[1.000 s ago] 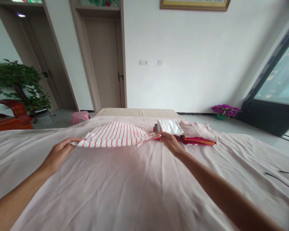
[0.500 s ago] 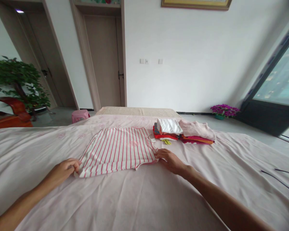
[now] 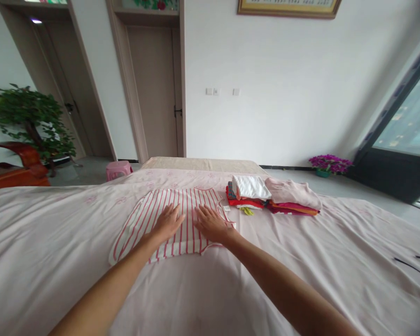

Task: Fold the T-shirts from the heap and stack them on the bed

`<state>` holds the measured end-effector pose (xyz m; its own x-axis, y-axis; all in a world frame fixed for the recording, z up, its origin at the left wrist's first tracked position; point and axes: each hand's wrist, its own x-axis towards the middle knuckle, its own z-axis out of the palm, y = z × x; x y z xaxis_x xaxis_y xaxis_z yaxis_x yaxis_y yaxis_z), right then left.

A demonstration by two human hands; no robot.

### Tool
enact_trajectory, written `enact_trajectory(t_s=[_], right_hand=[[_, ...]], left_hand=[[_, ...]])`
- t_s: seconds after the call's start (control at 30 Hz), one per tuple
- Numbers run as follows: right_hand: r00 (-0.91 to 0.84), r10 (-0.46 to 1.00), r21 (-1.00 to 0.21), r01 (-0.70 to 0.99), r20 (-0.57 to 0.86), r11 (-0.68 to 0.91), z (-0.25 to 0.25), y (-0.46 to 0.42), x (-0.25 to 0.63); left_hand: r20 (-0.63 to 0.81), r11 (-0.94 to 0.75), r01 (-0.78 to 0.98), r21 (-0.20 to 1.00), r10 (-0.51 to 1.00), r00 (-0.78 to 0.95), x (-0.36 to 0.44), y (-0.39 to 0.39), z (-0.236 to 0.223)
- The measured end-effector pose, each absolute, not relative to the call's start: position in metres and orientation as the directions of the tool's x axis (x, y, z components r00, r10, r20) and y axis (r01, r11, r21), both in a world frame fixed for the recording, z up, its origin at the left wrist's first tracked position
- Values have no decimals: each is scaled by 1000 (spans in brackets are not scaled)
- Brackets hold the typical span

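A white shirt with red stripes (image 3: 189,240) lies spread sideways on the pale pink bedsheet (image 3: 182,298), its neckline to the right and a small tag beside the collar. My left hand (image 3: 168,221) rests on the middle of the shirt with its fingers stretched out. Close by on the right, my right hand (image 3: 212,224) lies on the cloth near the neckline, fingers extended too. Neither hand grips anything. The printed patch on the shirt's front is hidden under the hands.
Beyond the neckline sit two folded clothes piles: one topped by a white garment (image 3: 251,187), the other by a pale pink garment (image 3: 292,192). Dark cords (image 3: 411,268) lie at the right. A pink stool (image 3: 119,170) and purple flowers (image 3: 331,163) stand past the bed.
Both hands have left the shirt's hem and shoulder edges and come inward onto its middle. The left hand's fingers, earlier pinching the hem corner, are now spread flat.
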<state>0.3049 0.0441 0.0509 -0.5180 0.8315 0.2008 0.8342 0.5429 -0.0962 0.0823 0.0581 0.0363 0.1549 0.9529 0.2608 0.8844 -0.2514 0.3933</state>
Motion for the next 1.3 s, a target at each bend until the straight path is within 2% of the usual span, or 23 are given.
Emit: enact_trajectory(t_s=[0.1, 0.2, 0.3, 0.5, 0.6, 0.8, 0.93, 1.03, 1.13, 1.3], right_hand=[[-465, 864, -36, 877, 193, 480, 32, 50, 322], [-375, 889, -22, 919, 263, 394, 21, 54, 340], [-328, 887, -31, 934, 325, 357, 15, 56, 347], [-323, 876, -38, 932, 358, 359, 10, 55, 344], [-323, 877, -46, 931, 355, 361, 12, 53, 345], [-317, 890, -60, 933, 327, 354, 17, 52, 344], [-311, 894, -58, 936, 322, 347, 19, 51, 344], [-307, 898, -54, 939, 315, 340, 19, 51, 344], [-304, 902, -42, 942, 307, 332, 19, 51, 343], [-297, 911, -24, 948, 286, 317, 18, 53, 343]], left_hand=[[206, -179, 932, 315, 972, 117, 74, 66, 17], [148, -53, 975, 217, 989, 21, 50, 80, 18], [153, -1, 978, 208, 988, -31, 37, 102, 31], [215, -241, 949, 203, 957, 197, 55, 146, 35], [206, -259, 944, 203, 954, 217, 58, 162, 24], [249, -112, 977, 184, 967, 64, 23, 178, 17], [268, 38, 983, 178, 960, -86, 2, 173, 23], [274, 92, 983, 160, 952, -134, 3, 162, 28], [253, 58, 990, 130, 963, -90, 17, 145, 33], [169, -133, 985, 112, 979, 113, 46, 90, 28]])
